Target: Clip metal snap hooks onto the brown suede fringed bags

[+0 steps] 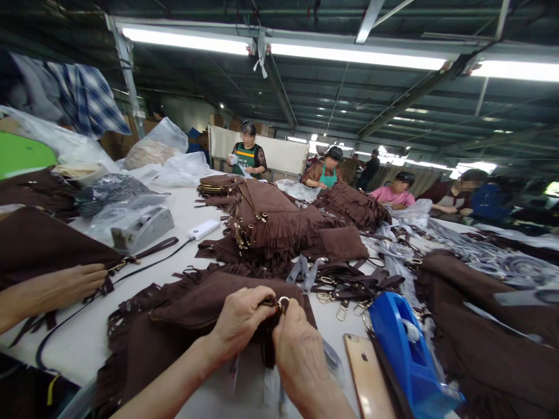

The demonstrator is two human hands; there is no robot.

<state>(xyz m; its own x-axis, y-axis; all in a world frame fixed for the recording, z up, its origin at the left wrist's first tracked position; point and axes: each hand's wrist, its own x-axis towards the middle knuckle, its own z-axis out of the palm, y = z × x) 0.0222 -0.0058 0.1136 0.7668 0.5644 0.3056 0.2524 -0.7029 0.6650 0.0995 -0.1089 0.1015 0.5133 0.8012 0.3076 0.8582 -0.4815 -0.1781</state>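
At far left, a co-worker's hand (65, 285) rests on a strap beside a grey tape dispenser (142, 228) on the white table (82, 343). At centre, the left hand (240, 323) and right hand (299, 352) pinch a metal ring (283, 302) at the top edge of a brown fringed suede bag (187, 308) lying on the table just in front of the person. To the right lie a gold phone (369, 378) and a blue tape dispenser (408, 349).
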